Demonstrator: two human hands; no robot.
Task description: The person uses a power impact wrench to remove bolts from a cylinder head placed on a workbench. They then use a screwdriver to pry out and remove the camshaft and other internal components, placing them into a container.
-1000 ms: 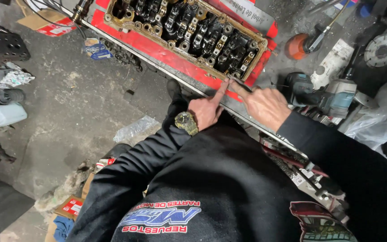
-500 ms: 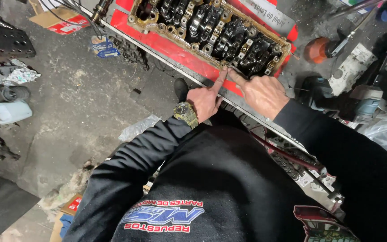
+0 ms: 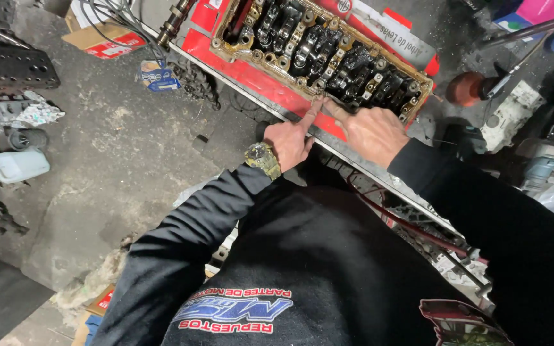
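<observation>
Grey workshop floor (image 3: 97, 160) lies at nine o'clock; both hands, left hand (image 3: 288, 142) and right hand (image 3: 372, 132), press index fingertips on the cylinder head (image 3: 322, 54) edge at twelve o'clock, gripping nothing.

Oily, grimy metal cylinder head (image 3: 328, 54) on glossy red plastic sheet (image 3: 251, 70).

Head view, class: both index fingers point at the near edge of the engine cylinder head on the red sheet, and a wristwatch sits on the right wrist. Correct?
No. The wristwatch is on the left wrist, as the head view shows. Both index fingers, left hand and right hand, do point at the near edge of the cylinder head on the red sheet.
</observation>
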